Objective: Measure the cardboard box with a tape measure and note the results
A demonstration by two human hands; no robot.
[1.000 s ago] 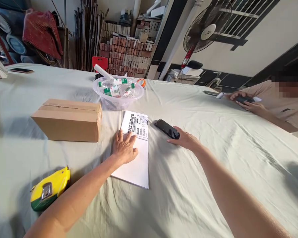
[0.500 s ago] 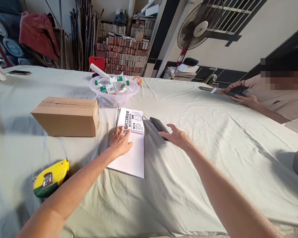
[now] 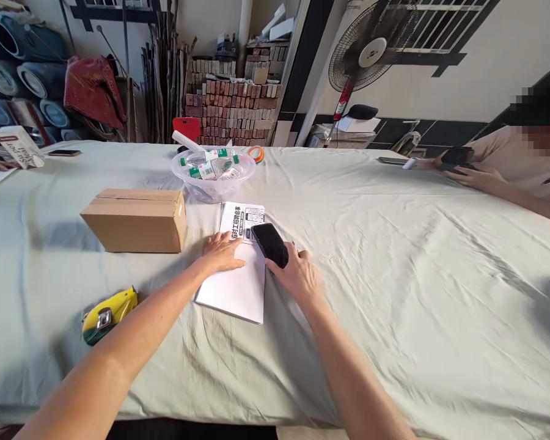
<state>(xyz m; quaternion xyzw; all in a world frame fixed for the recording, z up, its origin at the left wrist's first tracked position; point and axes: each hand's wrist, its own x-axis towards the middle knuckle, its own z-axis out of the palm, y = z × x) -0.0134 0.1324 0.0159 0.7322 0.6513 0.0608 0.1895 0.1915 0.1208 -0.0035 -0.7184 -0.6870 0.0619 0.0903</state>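
My left hand (image 3: 220,252) lies flat with fingers spread on a stack of white paper (image 3: 231,293), near a printed sheet (image 3: 242,215) with black characters at its far end. My right hand (image 3: 300,272) grips a black smartphone (image 3: 270,244) by its near right side. The phone is tilted, its dark screen facing up, and its left end overlaps the right edge of the paper. A closed cardboard box (image 3: 140,223) stands left of the paper. Nearer to me, beside my left forearm, is a yellow and green tape measure (image 3: 107,315).
Behind the paper stands a clear plastic basin (image 3: 213,188) holding green-labelled bottles, with an orange tape roll (image 3: 256,154) beside it. Another phone (image 3: 64,153) and a white box (image 3: 21,146) lie far left. At the far right a person's hands (image 3: 472,174) hold a dark object.
My right hand has closed on the phone and brought it left, up to the paper's edge, with its screen now showing. My left hand stays on the paper. The view has shifted slightly.
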